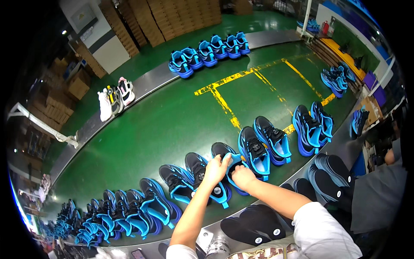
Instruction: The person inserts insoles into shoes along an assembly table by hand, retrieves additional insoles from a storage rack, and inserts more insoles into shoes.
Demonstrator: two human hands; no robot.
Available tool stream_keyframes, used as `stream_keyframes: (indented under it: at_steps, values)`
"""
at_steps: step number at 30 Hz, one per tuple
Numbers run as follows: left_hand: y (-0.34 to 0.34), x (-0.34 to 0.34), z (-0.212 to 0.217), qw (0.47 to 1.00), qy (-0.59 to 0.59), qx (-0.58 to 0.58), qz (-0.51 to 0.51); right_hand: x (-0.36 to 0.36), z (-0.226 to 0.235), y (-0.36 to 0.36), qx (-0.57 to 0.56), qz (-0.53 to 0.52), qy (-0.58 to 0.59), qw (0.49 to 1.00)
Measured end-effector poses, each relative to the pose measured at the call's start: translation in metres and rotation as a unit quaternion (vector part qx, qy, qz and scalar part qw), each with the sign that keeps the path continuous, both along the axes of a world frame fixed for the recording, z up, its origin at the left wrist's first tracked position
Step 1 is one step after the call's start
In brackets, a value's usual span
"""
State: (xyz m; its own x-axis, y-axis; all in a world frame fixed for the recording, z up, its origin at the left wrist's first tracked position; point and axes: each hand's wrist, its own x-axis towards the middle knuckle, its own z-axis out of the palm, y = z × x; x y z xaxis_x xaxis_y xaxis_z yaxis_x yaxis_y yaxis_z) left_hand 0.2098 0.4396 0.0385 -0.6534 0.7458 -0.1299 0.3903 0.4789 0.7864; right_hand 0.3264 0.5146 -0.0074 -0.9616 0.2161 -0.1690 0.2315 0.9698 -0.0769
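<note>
Both hands met over a black-and-blue shoe (228,166) in the near row on the green belt (172,121). The left hand (215,169) gripped its upper, fingers curled, while the right hand (243,177) pinched its near edge; black insoles (254,224) lay nearer, at right.

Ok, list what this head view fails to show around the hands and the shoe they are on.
- Black-and-blue sports shoe: its opening is covered by the left hand and right hand.
- Fingers: whether they grip anything small is hidden.
- Dark insoles: partly behind the right forearm.
- Shoe row at lower left: blurred toward the fisheye rim.
</note>
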Motion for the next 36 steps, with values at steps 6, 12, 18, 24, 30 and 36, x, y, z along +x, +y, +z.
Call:
stream_keyframes:
  at_steps: [6, 12, 18, 24, 30, 36]
  values:
    - [0.001, 0.007, -0.002, 1.000, -0.019, -0.009, -0.006, -0.011, 0.024, 0.004, 0.036, 0.080, -0.274, 0.958]
    - [0.007, 0.001, -0.005, 0.998, -0.051, -0.021, -0.015, -0.021, 0.026, 0.015, 0.031, 0.095, -0.381, 0.919]
    - [0.005, 0.006, 0.000, 0.997, -0.072, 0.005, 0.020, -0.030, 0.025, 0.017, 0.052, 0.232, -0.387, 0.891]
    - [0.008, 0.026, -0.008, 0.874, 0.485, 0.009, -0.036, -0.009, 0.039, 0.026, -0.026, 0.253, -0.337, 0.906]
    - [0.003, 0.029, 0.012, 0.910, 0.350, -0.167, -0.146, 0.023, 0.064, 0.010, -0.118, 0.183, -0.349, 0.911]
    - [0.006, 0.008, -0.002, 0.915, 0.337, -0.144, -0.170, 0.072, 0.041, 0.015, -0.142, 0.091, 0.260, 0.951]
